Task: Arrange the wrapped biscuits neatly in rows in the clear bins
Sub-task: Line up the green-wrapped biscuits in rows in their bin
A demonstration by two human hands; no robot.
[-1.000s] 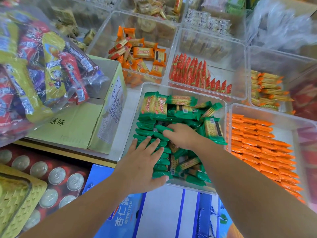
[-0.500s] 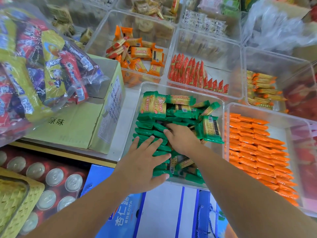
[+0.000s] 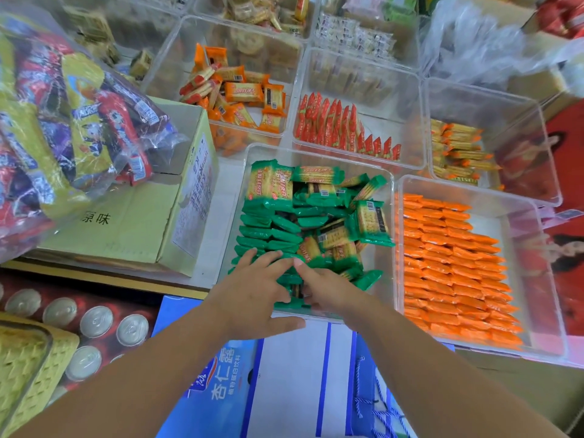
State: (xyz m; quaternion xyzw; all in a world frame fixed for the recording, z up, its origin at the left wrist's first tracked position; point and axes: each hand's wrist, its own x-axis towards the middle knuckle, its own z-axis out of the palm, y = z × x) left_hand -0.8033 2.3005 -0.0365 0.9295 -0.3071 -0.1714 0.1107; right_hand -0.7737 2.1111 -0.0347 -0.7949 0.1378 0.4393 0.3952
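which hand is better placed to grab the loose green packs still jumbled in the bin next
Probably the right hand: it sits beside the jumbled green packs on the bin's right side, while the left hand lies spread across the left-hand row.

Both hands — left hand, right hand — rest side by side on the wrapped biscuits in the near middle bin (cardboard box to its left, another filled bin to its right); drink cans lie nearer, lower left.
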